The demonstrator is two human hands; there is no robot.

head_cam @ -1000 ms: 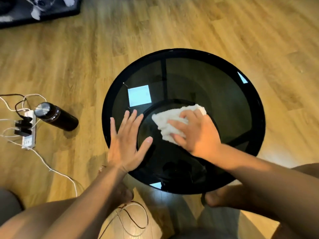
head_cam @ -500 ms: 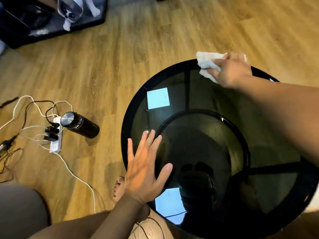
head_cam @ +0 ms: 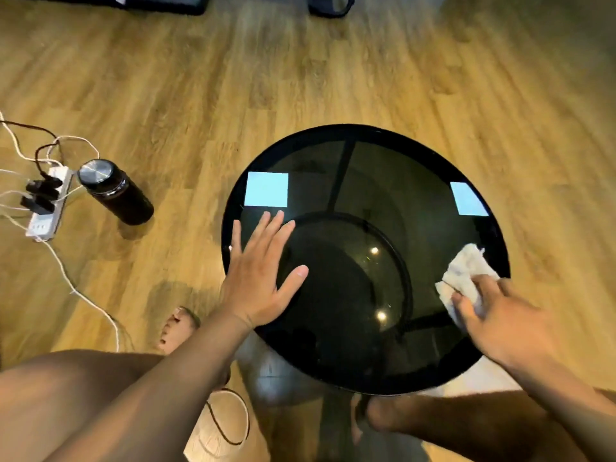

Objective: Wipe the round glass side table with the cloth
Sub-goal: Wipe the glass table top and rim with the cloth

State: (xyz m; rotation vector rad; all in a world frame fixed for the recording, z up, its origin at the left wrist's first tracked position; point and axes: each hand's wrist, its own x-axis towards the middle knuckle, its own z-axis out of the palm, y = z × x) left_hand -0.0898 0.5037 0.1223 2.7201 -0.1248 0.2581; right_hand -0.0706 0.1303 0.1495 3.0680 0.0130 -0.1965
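Head | left hand flat, fingers straight, on glass table | right hand fingers gripping cloth at right rim

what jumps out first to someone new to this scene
A round black glass table fills the middle, two pale square reflections on its top. The left hand rests flat on its left side; the right hand holds a white cloth at the right rim. A dark bottle sits on the wood floor, far left.
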